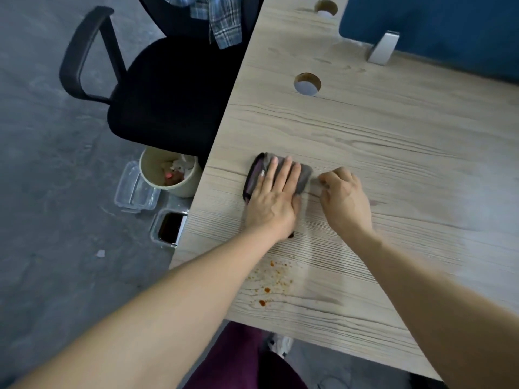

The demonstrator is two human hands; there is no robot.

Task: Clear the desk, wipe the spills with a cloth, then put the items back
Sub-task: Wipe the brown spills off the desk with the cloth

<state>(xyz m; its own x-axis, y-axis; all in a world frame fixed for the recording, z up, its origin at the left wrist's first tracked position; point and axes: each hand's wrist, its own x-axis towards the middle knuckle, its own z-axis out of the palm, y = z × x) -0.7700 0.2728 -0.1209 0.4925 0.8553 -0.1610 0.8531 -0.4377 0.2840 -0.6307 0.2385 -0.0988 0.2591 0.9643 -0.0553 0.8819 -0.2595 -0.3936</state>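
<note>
Head view looks down on a pale wood-grain worktop [393, 153] that fills the right and centre of the frame, with two round cable holes in it near the top. A blue divider panel [438, 26] on a metal bracket stands at the upper right. At the upper left, on the grey floor, is a black office chair [168, 99] with a plaid shirt [222, 18] draped over its back. Below the chair, just beside the worktop's left edge, stands a beige round bin [179, 189] with scraps inside, next to a clear plastic container [134, 189] and a second clear container holding dark liquid [170, 227].

Both bare forearms reach in from the bottom of the frame. The left hand [275, 197] lies flat with straight fingers pressing on a folded grey cloth with a dark purple edge [304, 178] at mid-frame on the worktop; its grip is wide, holding nothing. The right hand [342, 192] is just beside the cloth's right edge, fingers curled under; whether they pinch the cloth cannot be told. A scatter of small orange-red spill spots [269, 279] lies on the worktop below the left hand, near the front edge. Dark maroon clothing shows at the bottom centre.
</note>
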